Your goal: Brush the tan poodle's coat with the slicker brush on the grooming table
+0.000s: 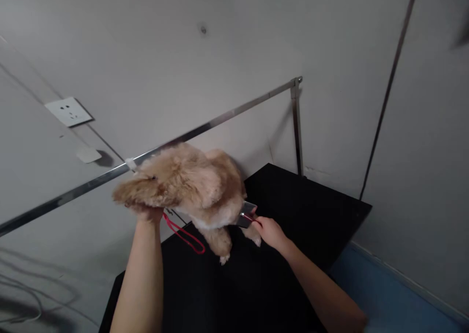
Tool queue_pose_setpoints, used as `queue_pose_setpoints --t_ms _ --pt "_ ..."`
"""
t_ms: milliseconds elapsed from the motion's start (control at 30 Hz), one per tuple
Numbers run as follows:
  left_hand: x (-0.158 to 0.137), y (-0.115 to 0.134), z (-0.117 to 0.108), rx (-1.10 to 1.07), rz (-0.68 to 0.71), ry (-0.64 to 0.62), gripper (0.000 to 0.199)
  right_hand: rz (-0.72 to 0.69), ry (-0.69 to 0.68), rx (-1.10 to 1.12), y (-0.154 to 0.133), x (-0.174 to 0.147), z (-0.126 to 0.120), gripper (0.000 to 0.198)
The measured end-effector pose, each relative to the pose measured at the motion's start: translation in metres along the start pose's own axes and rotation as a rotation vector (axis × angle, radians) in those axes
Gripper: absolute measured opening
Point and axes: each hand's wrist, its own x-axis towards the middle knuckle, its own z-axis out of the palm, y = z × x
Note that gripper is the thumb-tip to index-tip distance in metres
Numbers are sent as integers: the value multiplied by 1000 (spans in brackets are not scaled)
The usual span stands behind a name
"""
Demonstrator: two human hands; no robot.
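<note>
A curly-coated, light brown dog (205,184) stands on a black table (293,215), its head turned to the left. My left hand (150,214) holds the dog's chin from below, and its fingers are mostly hidden in the fur. A red loop leash (186,237) hangs by that wrist, under the dog's head. My right hand (270,231) is closed round the handle of a slicker brush (246,214). The brush's flat head rests against the fur at the dog's side, above a leg.
A metal rail (242,109) runs behind the dog, with an upright post (296,132) at the table's far corner. A wall socket (69,111) is at the left. Cables (29,294) hang at the lower left. Blue floor (384,289) shows at the right.
</note>
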Motion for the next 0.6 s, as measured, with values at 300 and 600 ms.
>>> queue_pose_setpoints --t_ms 300,600 --pt "2 2 -7 -51 -12 -82 74 -126 -18 69 -33 -7 31 28" --pt "0 12 12 -44 -107 73 44 -268 -137 456 -78 4 30 31"
